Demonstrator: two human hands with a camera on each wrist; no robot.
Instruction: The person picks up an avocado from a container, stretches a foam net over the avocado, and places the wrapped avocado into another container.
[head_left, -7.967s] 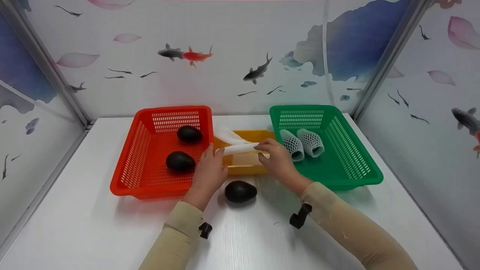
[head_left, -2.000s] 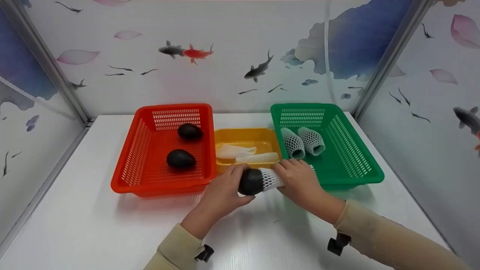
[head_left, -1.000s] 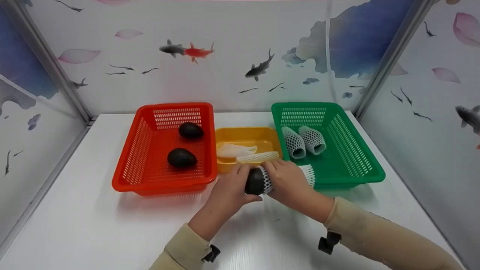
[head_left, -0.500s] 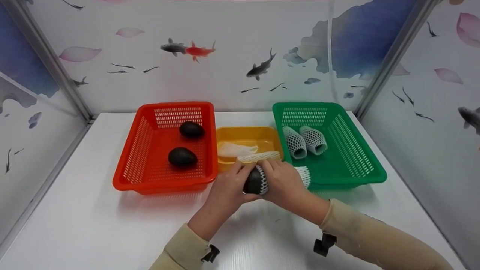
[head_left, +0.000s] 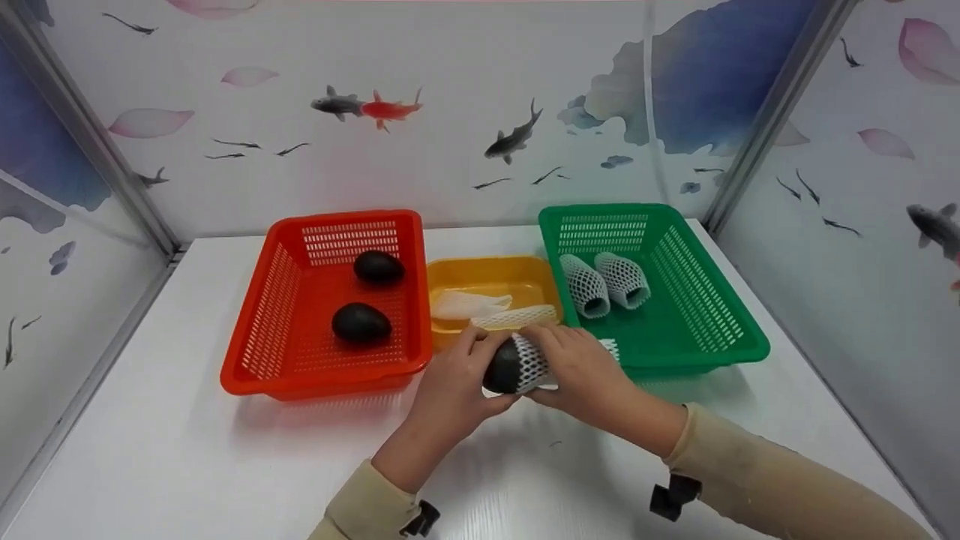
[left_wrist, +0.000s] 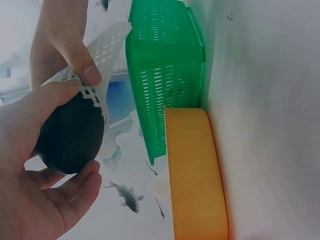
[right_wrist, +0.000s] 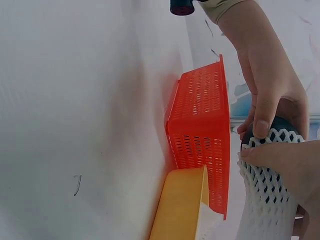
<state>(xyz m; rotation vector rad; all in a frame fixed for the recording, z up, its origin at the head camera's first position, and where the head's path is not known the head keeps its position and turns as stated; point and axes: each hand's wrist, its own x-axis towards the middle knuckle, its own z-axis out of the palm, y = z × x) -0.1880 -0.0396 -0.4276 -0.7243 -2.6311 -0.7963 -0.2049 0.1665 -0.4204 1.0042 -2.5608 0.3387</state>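
Note:
A dark, egg-shaped avocado is held over the table's middle, its right part inside a white foam net sleeve. The left hand grips the bare end, thumb below and fingers above. Gripping the sleeve around the fruit is the right hand; the sleeve's loose end sticks out beyond it. In the left wrist view the bare avocado shows below the net's edge. The right wrist view has the sleeve stretched over the fruit, with the right thumb on the net near its edge.
A red basket at left holds two bare avocados. A yellow tray in the middle holds flat foam sleeves. The green basket at right holds two sleeved fruits. Printed wall panels enclose the table.
Earlier the hands held a sleeve over the yellow tray while the avocado lay on the table. The avocado was then lifted and the net drawn over more of it.

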